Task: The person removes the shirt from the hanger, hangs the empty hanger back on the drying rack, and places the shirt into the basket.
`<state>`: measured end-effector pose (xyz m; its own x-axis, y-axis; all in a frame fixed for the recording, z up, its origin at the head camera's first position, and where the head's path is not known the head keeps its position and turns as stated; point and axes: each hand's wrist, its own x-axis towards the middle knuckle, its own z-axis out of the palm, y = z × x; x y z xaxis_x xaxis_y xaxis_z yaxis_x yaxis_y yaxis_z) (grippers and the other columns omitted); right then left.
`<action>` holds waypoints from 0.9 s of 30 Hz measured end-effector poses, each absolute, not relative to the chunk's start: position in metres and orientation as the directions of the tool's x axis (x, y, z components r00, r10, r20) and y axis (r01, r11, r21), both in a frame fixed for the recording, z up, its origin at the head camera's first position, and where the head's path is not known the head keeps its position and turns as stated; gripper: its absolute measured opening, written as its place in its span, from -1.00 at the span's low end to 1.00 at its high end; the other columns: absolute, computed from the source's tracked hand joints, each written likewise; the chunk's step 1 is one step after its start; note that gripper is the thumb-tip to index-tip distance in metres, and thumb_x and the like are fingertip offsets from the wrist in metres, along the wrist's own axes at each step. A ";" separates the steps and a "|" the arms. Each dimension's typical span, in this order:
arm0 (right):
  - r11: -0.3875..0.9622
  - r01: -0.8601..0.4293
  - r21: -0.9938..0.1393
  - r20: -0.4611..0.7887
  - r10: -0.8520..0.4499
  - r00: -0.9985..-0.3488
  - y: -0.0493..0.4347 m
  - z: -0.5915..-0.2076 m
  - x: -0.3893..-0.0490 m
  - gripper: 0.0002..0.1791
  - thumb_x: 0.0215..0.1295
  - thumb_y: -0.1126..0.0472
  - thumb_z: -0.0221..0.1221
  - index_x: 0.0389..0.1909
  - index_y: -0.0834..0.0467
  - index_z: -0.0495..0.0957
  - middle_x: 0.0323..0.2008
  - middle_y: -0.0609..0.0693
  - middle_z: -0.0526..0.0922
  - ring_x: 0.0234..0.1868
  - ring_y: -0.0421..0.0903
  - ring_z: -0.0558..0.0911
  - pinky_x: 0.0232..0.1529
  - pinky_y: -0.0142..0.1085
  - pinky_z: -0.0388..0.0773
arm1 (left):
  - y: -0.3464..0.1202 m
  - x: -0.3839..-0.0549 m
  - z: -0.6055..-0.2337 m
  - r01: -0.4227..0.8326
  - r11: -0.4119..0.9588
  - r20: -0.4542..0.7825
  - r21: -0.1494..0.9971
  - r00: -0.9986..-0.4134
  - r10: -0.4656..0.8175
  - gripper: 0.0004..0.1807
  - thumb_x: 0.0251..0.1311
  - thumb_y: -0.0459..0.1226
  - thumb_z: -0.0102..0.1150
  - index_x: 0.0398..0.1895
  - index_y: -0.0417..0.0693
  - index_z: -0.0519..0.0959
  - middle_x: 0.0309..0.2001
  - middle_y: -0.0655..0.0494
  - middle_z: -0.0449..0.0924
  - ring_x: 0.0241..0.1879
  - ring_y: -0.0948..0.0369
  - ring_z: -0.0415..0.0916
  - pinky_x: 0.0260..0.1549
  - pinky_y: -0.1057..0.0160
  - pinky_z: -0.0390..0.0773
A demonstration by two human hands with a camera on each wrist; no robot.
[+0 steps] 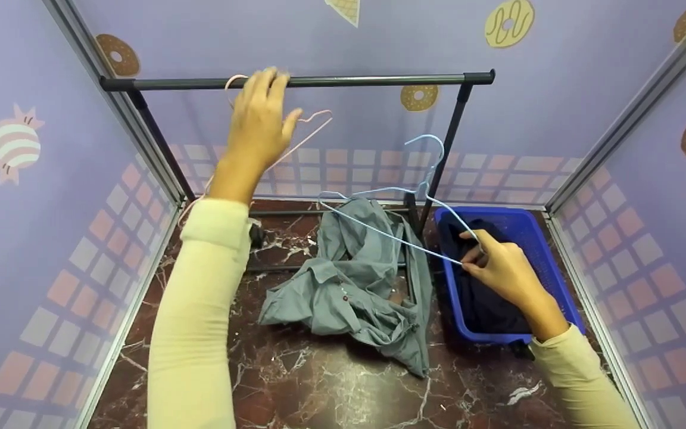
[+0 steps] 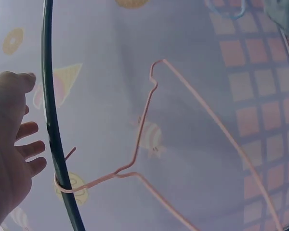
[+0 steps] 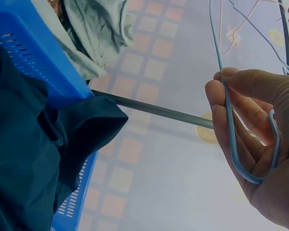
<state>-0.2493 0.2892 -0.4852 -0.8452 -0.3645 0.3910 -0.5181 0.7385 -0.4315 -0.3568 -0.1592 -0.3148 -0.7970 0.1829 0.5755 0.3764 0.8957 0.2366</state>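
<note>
A pink hanger (image 2: pixel 207 108) hangs by its hook on the black rail (image 1: pixel 373 81). My left hand (image 1: pixel 258 116) is up at the rail beside that hook, fingers loosely extended. The left wrist view shows this hand (image 2: pixel 9 149) holding nothing, with a gap between its fingertips and the rail. My right hand (image 1: pixel 507 268) pinches one end of a light blue hanger (image 1: pixel 379 229) between thumb and fingers; its hook points up. In the right wrist view the blue wire (image 3: pixel 231 134) loops through the curled fingers. A grey-green garment (image 1: pixel 349 286) lies crumpled below the blue hanger.
A blue basket (image 1: pixel 557 286) stands on the floor at the right, with dark clothing (image 1: pixel 492 304) inside. The clothing spills over the rim in the right wrist view. The rack's right post (image 1: pixel 447 143) rises behind the blue hanger. Patterned walls (image 1: pixel 635 196) enclose the space.
</note>
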 end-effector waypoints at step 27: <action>0.814 -0.497 -0.301 0.486 -0.318 -0.814 0.261 -0.439 -0.274 -0.47 0.10 0.36 0.47 0.09 0.15 0.51 -0.42 -0.02 0.82 -0.43 0.08 0.78 -0.41 0.08 0.65 | -0.145 -0.393 -0.290 0.220 0.947 0.532 0.233 -0.844 0.065 -0.73 0.42 -0.30 0.21 0.10 -0.07 0.72 0.02 -0.14 0.71 0.12 -0.16 0.60 0.12 -0.16 0.48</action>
<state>-0.2736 0.2606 -0.4391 -0.8143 -0.3180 0.4856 -0.4972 0.8137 -0.3010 -0.3928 -0.1455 -0.2900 -0.8444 0.0655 0.5317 0.2202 0.9472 0.2329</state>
